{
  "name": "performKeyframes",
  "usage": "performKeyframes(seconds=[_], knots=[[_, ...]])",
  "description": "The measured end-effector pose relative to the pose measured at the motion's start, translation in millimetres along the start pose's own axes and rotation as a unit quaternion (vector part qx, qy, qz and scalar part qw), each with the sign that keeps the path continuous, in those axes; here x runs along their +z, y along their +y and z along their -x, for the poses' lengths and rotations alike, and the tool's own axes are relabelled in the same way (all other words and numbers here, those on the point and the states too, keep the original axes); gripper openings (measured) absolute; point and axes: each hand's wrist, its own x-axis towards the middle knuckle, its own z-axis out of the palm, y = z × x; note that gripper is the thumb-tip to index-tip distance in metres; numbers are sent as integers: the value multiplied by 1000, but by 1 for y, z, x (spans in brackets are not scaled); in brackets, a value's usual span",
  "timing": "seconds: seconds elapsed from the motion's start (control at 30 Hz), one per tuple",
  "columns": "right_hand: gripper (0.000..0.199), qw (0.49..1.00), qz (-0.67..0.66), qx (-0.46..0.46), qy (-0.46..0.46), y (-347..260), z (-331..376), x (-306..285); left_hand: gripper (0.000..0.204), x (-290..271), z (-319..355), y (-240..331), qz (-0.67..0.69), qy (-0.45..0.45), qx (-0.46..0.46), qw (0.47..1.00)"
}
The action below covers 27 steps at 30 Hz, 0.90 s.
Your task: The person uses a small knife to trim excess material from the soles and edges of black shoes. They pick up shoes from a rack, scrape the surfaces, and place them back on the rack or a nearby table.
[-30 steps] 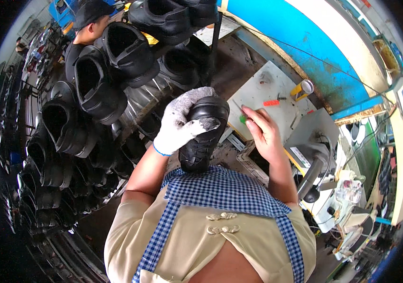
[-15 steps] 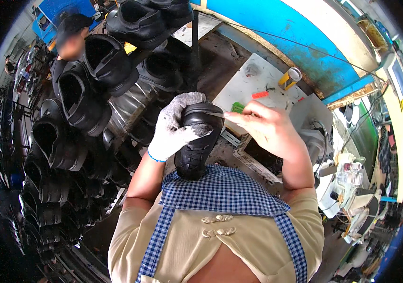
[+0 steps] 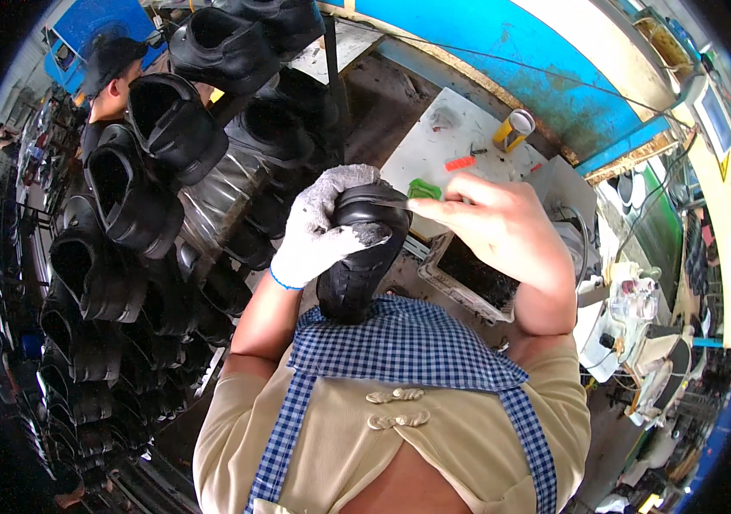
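Observation:
A black shoe [image 3: 364,265] stands toe-up in front of my chest, its lower end against the blue checked apron [image 3: 399,343]. My left hand [image 3: 314,231], in a grey-white knit glove with dark fingertips, is closed around the shoe's upper part, thumb across the front and fingers behind. From the right, my bare right hand [image 3: 502,224] pinches a thin, pale blade-like tool [image 3: 393,205]. Its tip lies along the sole edge near the toe. The fingers hide the rest of the tool.
Racks of black shoes [image 3: 179,128] crowd the left side, with a person in a dark cap [image 3: 113,77] beyond. Ahead, a white table [image 3: 412,150] bears a yellow can [image 3: 513,130], a red piece [image 3: 459,163] and a green scrap [image 3: 423,189]. A crate [image 3: 468,287] sits below.
My right hand has turned slightly and its wrist has shifted right, the tool still at the sole edge. My left hand keeps its hold on the shoe. The surroundings have shifted slightly left in view.

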Motion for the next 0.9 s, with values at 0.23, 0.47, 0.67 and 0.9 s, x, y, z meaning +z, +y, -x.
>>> performKeyframes(seconds=[0.23,0.47,0.67,0.9], knots=[[34,998,-61,-18,12,19,8,-3,67,-3,0,-3,-26,12,32,999],[30,998,-47,-23,17,14,0,7,66,1,0,-4,-17,14,14,1000],[30,995,-93,-3,25,22,5,13,67,0,2,0,1,26,6,1000],[27,999,-38,-13,3,16,5,3,67,4,2,0,-10,32,-5,999]])
